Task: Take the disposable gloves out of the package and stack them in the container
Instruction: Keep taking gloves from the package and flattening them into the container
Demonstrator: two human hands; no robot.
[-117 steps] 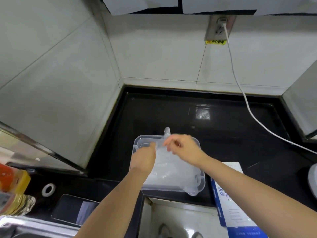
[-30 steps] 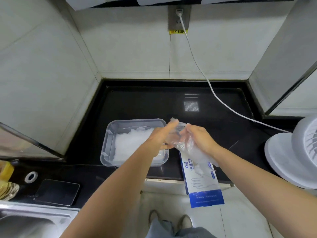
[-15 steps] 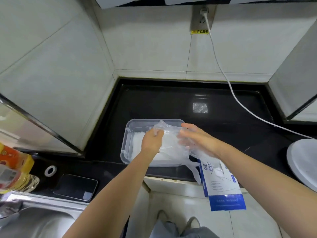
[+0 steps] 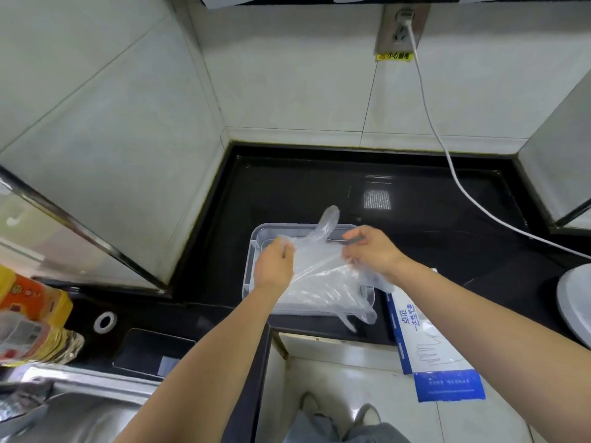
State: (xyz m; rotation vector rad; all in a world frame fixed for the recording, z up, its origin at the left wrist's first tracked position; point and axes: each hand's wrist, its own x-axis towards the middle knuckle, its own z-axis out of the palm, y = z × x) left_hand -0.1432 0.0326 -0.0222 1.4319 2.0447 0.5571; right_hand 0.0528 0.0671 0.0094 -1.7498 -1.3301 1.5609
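Head view shows one clear glove (image 4: 319,270) stretched flat between both hands, directly over the open container (image 4: 281,226). The container is set on the black tabletop (image 4: 303,190) and already holds a whitish stack of gloves (image 4: 297,297). The glove's left edge is pinched by the left hand (image 4: 273,266), fingers curled on the film, and its right edge is pinched likewise by the right hand (image 4: 372,251), so each grip is closed on the glove. The held span runs left to right, while the glove's long axis is judged to run from the far rim toward the near right corner. One lobe is seen sticking up past the far rim, and the finger ends are draped over the near rim, outside the container. The coming move is judged to turn on that overhang. The trailing ends lie nearer the right hand, so they would best be drawn inward from that side before the glove is lowered. The blue-and-white package (image 4: 428,343) is seen just beside the container on the right, overhanging the tabletop edge.
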